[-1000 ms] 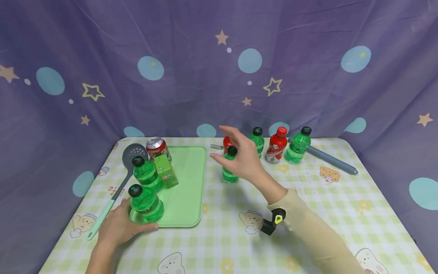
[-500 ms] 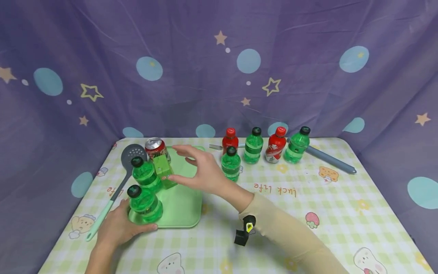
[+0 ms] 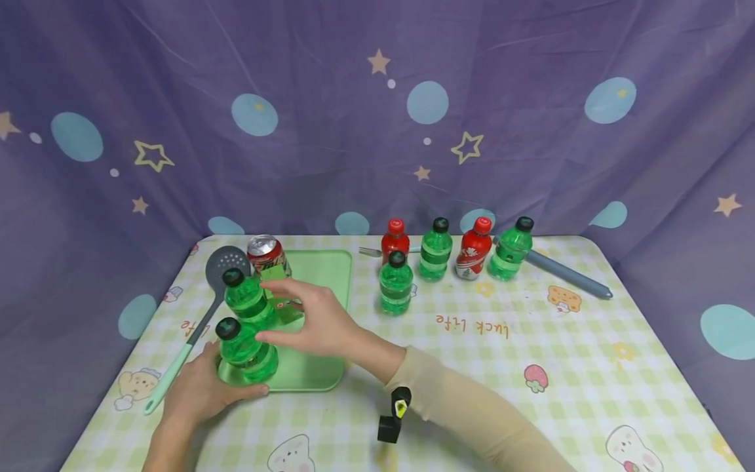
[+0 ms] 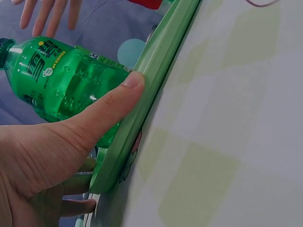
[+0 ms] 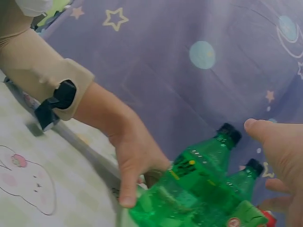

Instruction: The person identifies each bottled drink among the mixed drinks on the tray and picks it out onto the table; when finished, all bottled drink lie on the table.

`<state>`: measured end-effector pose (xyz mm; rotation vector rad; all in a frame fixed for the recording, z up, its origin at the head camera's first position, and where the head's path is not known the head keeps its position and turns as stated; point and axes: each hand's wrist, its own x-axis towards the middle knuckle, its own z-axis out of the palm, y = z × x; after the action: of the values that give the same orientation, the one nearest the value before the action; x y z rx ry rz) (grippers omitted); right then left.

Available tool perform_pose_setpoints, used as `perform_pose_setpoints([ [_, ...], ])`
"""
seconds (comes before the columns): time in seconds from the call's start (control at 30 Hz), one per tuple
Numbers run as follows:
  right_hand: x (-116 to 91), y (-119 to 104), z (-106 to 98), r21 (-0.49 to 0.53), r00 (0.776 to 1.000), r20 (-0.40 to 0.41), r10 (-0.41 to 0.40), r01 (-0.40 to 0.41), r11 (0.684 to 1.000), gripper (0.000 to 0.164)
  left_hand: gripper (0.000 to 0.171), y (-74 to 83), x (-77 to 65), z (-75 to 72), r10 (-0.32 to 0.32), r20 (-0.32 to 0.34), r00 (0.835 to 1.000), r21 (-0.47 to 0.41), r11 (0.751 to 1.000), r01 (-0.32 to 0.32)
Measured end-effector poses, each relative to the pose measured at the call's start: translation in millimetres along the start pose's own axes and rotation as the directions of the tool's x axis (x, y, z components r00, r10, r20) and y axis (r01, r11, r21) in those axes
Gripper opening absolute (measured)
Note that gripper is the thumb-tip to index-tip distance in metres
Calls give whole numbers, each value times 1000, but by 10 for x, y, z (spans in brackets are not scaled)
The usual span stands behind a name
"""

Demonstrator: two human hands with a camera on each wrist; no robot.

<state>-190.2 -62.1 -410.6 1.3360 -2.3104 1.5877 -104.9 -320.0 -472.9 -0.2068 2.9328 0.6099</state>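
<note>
My left hand [image 3: 199,387] holds the near left corner of the light green tray [image 3: 321,370], its thumb along the front rim in the left wrist view. On the tray, a front green soda bottle [image 3: 250,360], a second green soda bottle [image 3: 250,303], a red soda can [image 3: 267,252] and a green drink carton [image 3: 290,314] stand close together. Above the tray, my right hand [image 3: 321,321] spreads thumb and fingers apart with nothing between them. Its fingertips overlap the carton and its thumb tip the front bottle in the head view.
A skimmer [image 3: 194,328] lies left of the tray. To the right stand several bottles, including a nearer green bottle [image 3: 396,285] and a red bottle [image 3: 474,252]. A fork [image 3: 370,252] and a grey-blue rod [image 3: 569,275] lie at the back. A purple curtain [image 3: 330,164] encloses the table.
My right hand has moved left, from beside the nearer green bottle to over the tray and down toward the front bottle. My left hand has stayed at the tray's corner.
</note>
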Motion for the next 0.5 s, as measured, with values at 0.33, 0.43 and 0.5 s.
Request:
perform_pose_setpoints([
  [0.33, -74, 55, 254, -111, 998, 49, 40, -35, 993, 69, 148, 25, 15, -20, -38, 29, 999, 33, 999, 37],
  [0.43, -80, 80, 329, -163, 998, 49, 44, -35, 986, 69, 148, 25, 16, -18, -38, 27, 999, 31, 999, 38],
  [0.5, -85, 100, 379, -200, 998, 47, 40, -30, 979, 70, 147, 23, 20, -20, -42, 33, 999, 29, 999, 41],
])
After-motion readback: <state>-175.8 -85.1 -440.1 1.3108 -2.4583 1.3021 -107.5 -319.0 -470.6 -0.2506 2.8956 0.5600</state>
